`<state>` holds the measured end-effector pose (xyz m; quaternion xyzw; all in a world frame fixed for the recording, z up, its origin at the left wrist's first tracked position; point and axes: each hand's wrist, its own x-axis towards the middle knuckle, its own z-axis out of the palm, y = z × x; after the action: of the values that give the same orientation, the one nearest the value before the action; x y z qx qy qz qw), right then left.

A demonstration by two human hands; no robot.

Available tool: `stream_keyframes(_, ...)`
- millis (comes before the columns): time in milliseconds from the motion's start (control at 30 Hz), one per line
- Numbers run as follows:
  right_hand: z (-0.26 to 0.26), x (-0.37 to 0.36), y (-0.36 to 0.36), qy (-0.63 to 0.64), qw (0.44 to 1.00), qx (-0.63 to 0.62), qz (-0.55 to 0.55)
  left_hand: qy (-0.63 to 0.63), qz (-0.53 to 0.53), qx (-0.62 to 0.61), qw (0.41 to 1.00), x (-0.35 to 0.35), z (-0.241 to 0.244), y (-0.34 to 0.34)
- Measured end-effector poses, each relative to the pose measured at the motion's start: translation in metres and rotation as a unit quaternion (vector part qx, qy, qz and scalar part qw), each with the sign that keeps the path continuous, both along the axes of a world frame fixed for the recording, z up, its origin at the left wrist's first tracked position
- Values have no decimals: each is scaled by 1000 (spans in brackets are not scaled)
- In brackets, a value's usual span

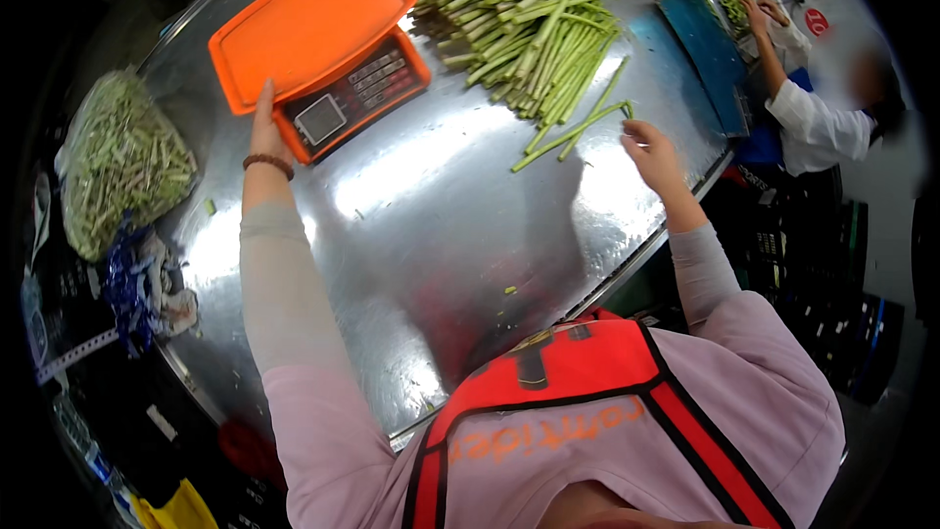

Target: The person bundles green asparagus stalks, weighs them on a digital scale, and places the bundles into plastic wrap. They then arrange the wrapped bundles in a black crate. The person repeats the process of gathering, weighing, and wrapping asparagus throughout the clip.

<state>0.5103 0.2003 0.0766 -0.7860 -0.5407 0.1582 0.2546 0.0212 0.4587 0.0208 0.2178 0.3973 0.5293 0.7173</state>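
On the metal table stands an orange electronic scale with a wide orange pan, a keypad and a small display. My left hand grips the scale's near left side, its thumb up against the pan's edge; some fingers are hidden. A big heap of long green vegetable stalks lies to the right of the scale. Two loose stalks stick out from it toward me. Just beside the bent tip of one, my right hand hovers with thumb and forefinger apart, seemingly holding nothing.
A clear bag of cut green pieces sits at the left edge, above crumpled blue plastic. At the right stands a blue metal box. Beyond it a co-worker's hands handle greens. Dark crates fill the lower right.
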Motion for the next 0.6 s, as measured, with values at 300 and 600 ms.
stream_keyframes(300, -16, -149, 100, 389, 916, -35, 90, -19, 111, -9, 994, 1, -1, -125)
stream_keyframes(600, -26, -230, 65, 725, 672, -133, 66, 166, 194, 69, 964, 13, 66, -311)
